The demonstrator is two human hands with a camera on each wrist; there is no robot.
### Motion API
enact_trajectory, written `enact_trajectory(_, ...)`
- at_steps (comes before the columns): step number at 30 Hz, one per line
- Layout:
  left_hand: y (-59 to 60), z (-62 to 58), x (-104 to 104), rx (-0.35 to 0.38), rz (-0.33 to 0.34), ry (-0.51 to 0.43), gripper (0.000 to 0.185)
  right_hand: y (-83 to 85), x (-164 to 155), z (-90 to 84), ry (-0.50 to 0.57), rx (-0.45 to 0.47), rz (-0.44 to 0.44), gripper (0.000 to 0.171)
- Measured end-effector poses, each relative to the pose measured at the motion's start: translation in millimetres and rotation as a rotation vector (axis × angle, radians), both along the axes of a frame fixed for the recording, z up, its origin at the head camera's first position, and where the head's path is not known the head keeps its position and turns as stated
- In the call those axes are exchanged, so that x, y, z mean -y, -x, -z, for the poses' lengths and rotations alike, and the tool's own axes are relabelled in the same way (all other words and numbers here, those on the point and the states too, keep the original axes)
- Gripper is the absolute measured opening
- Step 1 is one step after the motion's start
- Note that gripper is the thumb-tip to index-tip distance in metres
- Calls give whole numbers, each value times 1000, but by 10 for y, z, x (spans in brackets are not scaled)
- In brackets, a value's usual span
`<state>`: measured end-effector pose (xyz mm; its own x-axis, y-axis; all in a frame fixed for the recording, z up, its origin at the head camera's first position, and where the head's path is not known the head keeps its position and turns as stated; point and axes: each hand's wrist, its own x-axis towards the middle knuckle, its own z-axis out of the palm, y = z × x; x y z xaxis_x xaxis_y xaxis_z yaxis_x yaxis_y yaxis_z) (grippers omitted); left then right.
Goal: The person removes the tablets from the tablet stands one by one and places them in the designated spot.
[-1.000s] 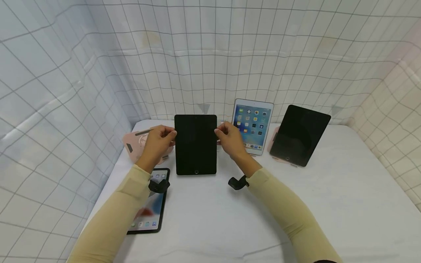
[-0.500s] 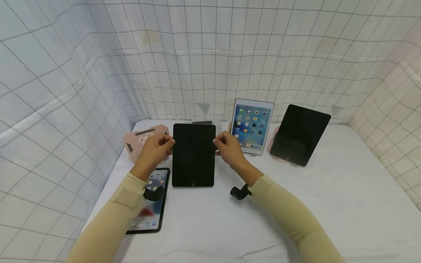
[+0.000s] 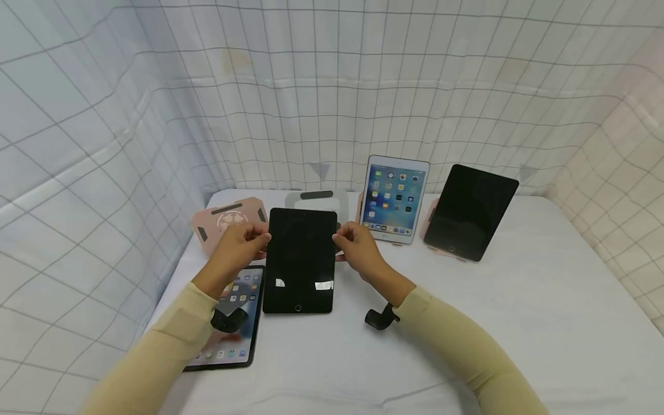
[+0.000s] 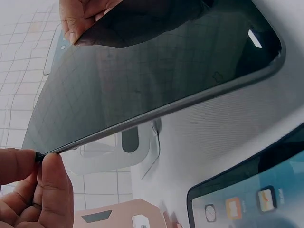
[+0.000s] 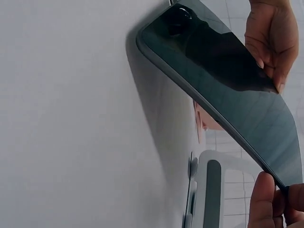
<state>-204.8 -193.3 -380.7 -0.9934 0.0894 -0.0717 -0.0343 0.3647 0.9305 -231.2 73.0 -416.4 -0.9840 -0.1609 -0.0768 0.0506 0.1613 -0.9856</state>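
A black tablet (image 3: 300, 259) with a dark screen is held tilted at the table's middle, top edge raised and bottom edge down near the white cloth. My left hand (image 3: 253, 236) pinches its upper left edge and my right hand (image 3: 346, 234) pinches its upper right edge. In the left wrist view my left thumb and fingers (image 4: 40, 185) grip the tablet's (image 4: 156, 71) corner. The right wrist view shows my right fingertips (image 5: 270, 197) on the tablet's (image 5: 223, 80) raised edge. A white stand (image 3: 317, 202) sits bare just behind it.
A lit tablet (image 3: 230, 317) lies flat under my left forearm. A pink stand (image 3: 228, 222) sits at the back left. At the back right, a white lit tablet (image 3: 394, 196) and a dark tablet (image 3: 469, 210) lean on stands. Gridded cloth walls enclose the table (image 3: 519, 323).
Both hands have brought the black tablet down and toward me, off the white stand, tilting it back. The white stand is now uncovered behind it.
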Motion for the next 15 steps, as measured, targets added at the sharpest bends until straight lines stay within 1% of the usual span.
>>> enact_trajectory(5, -81, -4, 26, 19, -2, 6, 24, -74, 29, 27, 15, 27, -4, 8)
enact_trajectory(7, -108, 0, 31, 32, -4, -7, 25, -101, 36, 44, 28, 37, -4, 8)
enact_trajectory(11, -138, 27, 42, 65, -3, -19, 24, -149, 49, 85, 40, 60, -3, 7)
enact_trajectory(15, -155, 74, 65, 106, -6, 5, 23, -193, 65, 134, 40, 93, -11, 7)
